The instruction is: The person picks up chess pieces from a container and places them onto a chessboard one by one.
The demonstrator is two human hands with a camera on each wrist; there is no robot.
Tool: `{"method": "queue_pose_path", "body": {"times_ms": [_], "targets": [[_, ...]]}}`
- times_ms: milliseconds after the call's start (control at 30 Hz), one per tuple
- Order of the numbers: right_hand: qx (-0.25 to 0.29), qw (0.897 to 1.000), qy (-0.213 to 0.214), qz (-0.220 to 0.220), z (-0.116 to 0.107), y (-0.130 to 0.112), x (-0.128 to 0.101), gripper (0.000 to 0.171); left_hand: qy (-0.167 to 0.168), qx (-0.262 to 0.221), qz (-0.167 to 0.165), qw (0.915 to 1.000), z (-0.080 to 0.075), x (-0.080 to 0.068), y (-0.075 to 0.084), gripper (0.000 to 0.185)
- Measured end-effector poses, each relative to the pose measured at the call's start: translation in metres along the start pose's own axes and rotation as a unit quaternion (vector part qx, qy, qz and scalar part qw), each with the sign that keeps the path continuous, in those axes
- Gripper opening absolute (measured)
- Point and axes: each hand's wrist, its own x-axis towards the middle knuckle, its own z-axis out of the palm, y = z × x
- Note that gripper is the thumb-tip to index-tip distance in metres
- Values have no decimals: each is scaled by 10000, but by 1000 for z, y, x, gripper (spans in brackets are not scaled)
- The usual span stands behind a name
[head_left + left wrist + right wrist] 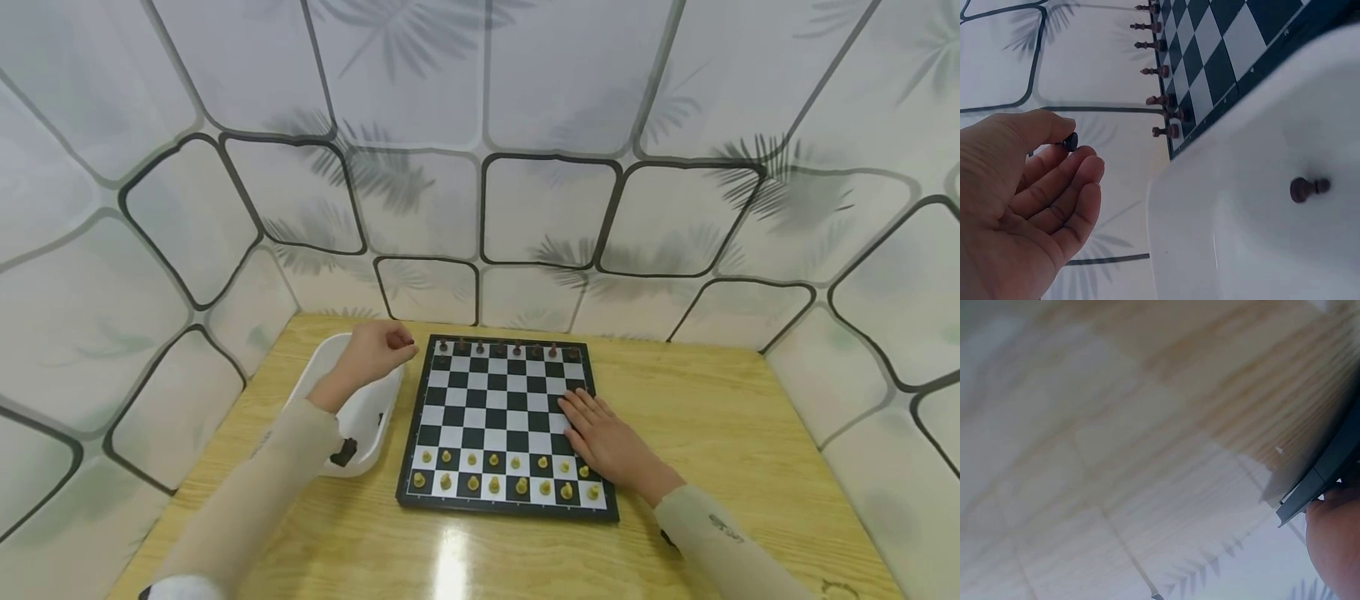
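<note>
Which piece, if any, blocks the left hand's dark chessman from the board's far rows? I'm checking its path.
None visible. The left hand pinches a dark piece above the white tray's far end, beside the chessboard's far left corner. The dark back row stands along the far edge; the row in front is bare.

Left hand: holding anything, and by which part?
The left hand pinches a small dark chess piece between thumb and fingertips; only its rounded end shows, so the gripped part cannot be told.
</note>
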Motion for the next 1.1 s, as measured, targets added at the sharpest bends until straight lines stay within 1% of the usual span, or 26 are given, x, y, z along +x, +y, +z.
{"method": "queue_pose_path", "body": {"times_ms": [100,233,467,633,800,1100], "targets": [[2,10000,9,-8,0,0,1,59,-75,79,108,9999,3,4,6,16],[10,10000,21,-19,-1,-1,1,58,-64,154,199,9997,8,10,11,16],[48,10000,-37,-2,-1,0,1,58,-266,153,187,9994,18,19,18,16],[53,10000,-50,-5,1,0,1,58,-419,109,251,9987,28,26,19,13],[69,10000,-37,6,2,1,0,58,-502,53,295,9983,38,33,18,9],[21,10000,-19,3,1,1,0,58,-587,54,151,9981,50,42,20,9]]}}
